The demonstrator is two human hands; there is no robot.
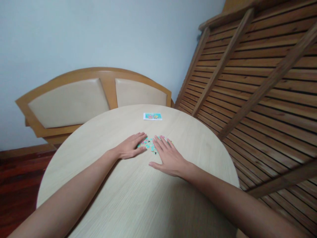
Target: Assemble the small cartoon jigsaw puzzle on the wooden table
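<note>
Small colourful pieces [149,144], mostly turquoise with some pink and black, lie in a loose patch on the round table [119,195]. They look like jigsaw puzzle pieces, though each is tiny in view. My left hand [132,145] rests at the patch's left side, thumb apart from the fingers, palm down. Over its right part lies my right hand [168,156], fingers stretched and spread, hiding some pieces beneath. Neither hand grips anything that shows. Beyond the hands, a small picture card [153,116] with a turquoise ground and pink and yellow figures lies flat.
A wooden headboard [107,86] with cream padded panels stands behind the table against a pale wall [99,33]. On the right, a large slatted wooden frame [247,76] leans close to the table's edge. Dark red flooring [21,178] shows at the left.
</note>
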